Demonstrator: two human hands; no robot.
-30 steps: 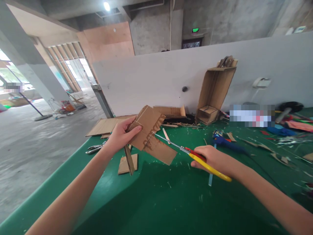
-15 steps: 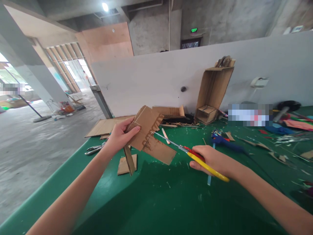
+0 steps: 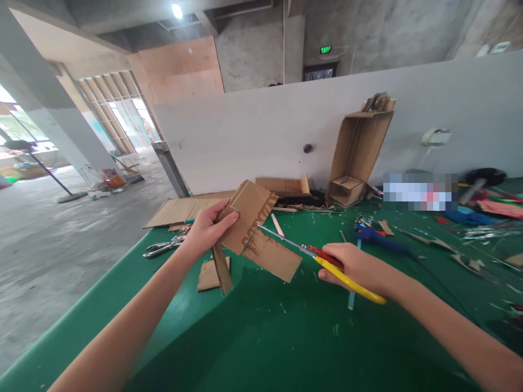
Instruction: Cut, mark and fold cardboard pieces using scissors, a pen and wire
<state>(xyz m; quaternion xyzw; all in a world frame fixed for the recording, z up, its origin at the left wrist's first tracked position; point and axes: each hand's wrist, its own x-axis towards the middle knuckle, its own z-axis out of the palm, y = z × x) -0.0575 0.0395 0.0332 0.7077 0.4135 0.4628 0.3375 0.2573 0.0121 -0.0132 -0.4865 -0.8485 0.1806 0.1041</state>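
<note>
Brown cardboard with brown glue-like marks is pinched between the thumb and fingers of my left hand, above the green table. A narrow strip hangs below that hand, and a rectangular flap slants down to the right. My right hand is closed on scissors with red and yellow handles. The scissors' blades point left, and their tips touch or overlap the cardboard near its marked edge. Whether the tips are in front of it or in a cut, I cannot tell.
On the green table lie a small cardboard square, silver pliers-like tools and a blue glue gun. A tall cardboard box stands by the white partition. Scraps and colourful items lie at the right.
The rectangular flap has swung slightly down and to the right. My left hand, the cardboard and the scissors appear slightly further right, with a small shift of the whole view.
</note>
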